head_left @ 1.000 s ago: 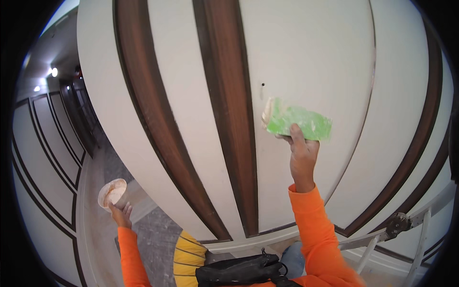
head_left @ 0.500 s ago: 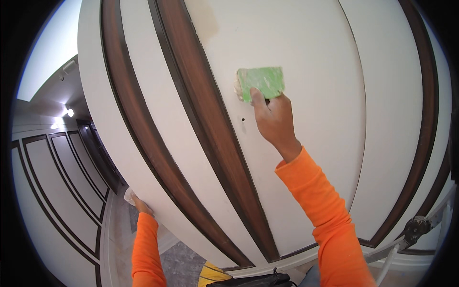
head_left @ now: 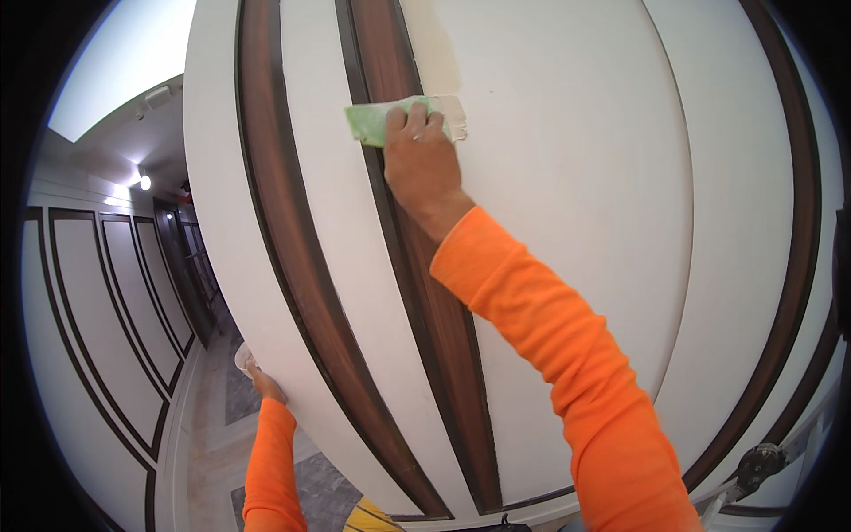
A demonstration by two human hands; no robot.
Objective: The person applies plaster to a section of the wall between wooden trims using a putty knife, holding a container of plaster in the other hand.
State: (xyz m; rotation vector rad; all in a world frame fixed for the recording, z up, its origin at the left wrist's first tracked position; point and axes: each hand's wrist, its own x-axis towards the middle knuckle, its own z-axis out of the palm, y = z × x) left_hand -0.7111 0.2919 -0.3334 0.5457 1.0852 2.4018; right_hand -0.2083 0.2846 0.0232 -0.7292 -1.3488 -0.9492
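My right hand [head_left: 424, 164] is closed around a green putty spreader [head_left: 368, 122], held up against the wall over a dark brown wood strip [head_left: 386, 53]. Cream filler [head_left: 452, 117] shows at the spreader's right edge, on the white wall panel [head_left: 567, 204]. A beige patch of filler [head_left: 434, 44] runs along the strip just above. Low on the left, my left hand [head_left: 266, 384] grips a small white tub [head_left: 244, 357] beside the wall's edge; what is inside cannot be made out.
Another brown strip [head_left: 292, 257] runs down the wall further left. A metal ladder's hinge [head_left: 761, 463] stands at the lower right. Something yellow [head_left: 368, 517] lies at the bottom. To the left, a corridor with panelled walls [head_left: 80, 293] and a grey-patched floor [head_left: 292, 488] stretches away.
My right hand has swung left with the spreader, from the white panel onto the brown strip, and turned over. Filler now shows at the spreader's right. The view has shifted; my left hand keeps the tub.
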